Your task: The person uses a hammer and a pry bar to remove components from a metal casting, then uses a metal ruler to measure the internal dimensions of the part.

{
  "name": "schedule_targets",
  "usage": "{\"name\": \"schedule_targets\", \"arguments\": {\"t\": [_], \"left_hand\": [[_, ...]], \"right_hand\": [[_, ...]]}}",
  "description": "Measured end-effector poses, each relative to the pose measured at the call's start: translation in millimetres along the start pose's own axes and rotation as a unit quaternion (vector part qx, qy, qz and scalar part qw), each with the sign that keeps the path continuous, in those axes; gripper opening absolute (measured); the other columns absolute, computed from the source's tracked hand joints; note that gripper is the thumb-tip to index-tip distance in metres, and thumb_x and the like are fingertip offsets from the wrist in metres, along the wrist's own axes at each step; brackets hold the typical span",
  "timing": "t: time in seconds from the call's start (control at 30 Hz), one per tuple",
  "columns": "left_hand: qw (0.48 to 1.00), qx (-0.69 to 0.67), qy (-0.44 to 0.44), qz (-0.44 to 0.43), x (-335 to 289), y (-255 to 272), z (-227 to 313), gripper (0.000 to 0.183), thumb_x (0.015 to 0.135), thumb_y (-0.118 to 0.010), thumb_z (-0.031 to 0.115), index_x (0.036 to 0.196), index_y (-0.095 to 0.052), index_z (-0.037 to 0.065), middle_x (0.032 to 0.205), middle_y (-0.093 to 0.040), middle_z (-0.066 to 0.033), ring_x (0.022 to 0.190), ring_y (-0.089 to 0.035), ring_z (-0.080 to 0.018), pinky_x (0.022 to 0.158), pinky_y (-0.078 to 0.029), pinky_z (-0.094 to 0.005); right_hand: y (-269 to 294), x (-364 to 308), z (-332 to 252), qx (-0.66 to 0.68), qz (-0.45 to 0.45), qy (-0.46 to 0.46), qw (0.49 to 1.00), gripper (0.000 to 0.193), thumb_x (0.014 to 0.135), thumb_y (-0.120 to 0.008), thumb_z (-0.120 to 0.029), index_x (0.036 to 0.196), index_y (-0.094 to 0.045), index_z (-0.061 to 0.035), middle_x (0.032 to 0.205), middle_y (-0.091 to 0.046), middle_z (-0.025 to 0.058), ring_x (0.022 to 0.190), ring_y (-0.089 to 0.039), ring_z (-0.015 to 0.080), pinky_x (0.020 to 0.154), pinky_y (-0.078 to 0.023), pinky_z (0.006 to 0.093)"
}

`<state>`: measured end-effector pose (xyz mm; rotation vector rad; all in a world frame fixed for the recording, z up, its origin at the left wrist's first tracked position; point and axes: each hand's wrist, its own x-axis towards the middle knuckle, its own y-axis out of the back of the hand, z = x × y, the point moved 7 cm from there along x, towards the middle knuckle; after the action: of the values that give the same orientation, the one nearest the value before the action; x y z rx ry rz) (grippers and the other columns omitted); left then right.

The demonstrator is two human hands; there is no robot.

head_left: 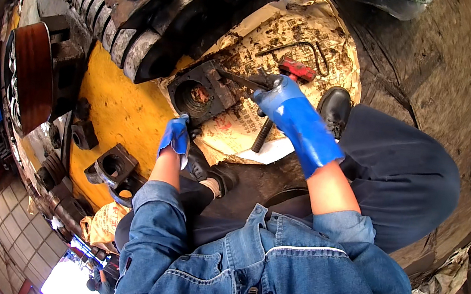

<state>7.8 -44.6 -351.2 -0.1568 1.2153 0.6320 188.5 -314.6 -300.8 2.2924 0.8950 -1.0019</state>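
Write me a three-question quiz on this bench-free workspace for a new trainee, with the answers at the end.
1. True or false: the left hand and the right hand are both gloved in blue.

2. What lies on the paper sheet beside the red tool head?
A) a coil of rope
B) a bent rod
C) a glass jar

3. Fill in the missing word: The right hand holds a slim dark tool that points toward a dark block with a round ____ in it.

Key: 1. True. 2. B. 3. hole.
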Motion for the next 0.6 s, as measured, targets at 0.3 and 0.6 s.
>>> {"name": "schedule_targets", "arguments": {"t": [0.3, 0.6], "left_hand": [[1.0, -0.004, 0.002, 0.031, -11.7, -5.6, 6.1, 0.029, 0.099, -0.052, 0.029, 0.101, -0.066, 0.005, 0.088, -0.069, -0.0045, 0.07, -0.058, -0.018, 0.068, -0.045, -0.0291], [0.999, 0.022, -0.029, 0.019, 5.1, 5.7, -1.2, 0.03, 0.099, -0.053, 0.029, 0.099, -0.067, 0.003, 0.086, -0.067, -0.0042, 0.066, -0.055, -0.018, 0.065, -0.045, -0.0314]], "right_hand": [[-4.3, 49.8, 2.1, -0.271, -0.021, 0.038, 0.962, 0.033, 0.092, -0.058, -0.024, 0.123, -0.067, -0.0138, 0.095, -0.071, 0.0113, 0.079, -0.067, 0.0191, 0.073, -0.055, 0.0339], [13.6, 8.7, -36.6, -0.127, -0.007, -0.053, 0.99, 0.031, 0.09, -0.054, -0.021, 0.111, -0.07, -0.0044, 0.104, -0.069, 0.021, 0.091, -0.068, 0.0319, 0.08, -0.054, 0.0394]]}}
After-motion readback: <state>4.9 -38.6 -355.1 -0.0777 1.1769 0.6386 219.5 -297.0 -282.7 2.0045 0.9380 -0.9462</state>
